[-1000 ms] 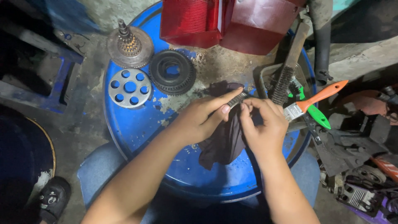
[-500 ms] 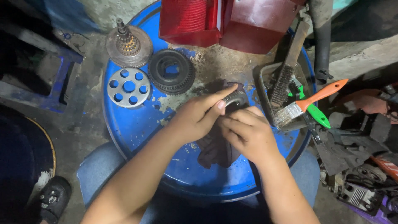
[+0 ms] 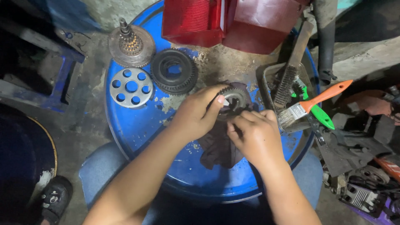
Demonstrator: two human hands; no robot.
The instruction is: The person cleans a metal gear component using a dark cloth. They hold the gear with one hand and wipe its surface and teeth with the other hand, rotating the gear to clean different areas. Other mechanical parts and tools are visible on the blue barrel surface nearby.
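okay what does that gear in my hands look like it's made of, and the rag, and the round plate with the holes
Gear: likely steel, dull grey with cut teeth round the rim, smudged dark. Rag: soft woven cloth, dark brownish purple, hanging in limp folds under the left hand and right hand. Holed plate: pale silvery metal, possibly aluminium or bare steel, matte and cleaner than the gear.

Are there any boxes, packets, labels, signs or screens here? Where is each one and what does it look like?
Red container: far edge of the blue drum lid, boxy, ribbed side, bright red.
Red carton-like box: right beside it, flat dull-red faces, tilted.
No labels, signs or screens can be made out.
Neither the left hand nor the right hand touches them; both work a small gear with a dark rag.
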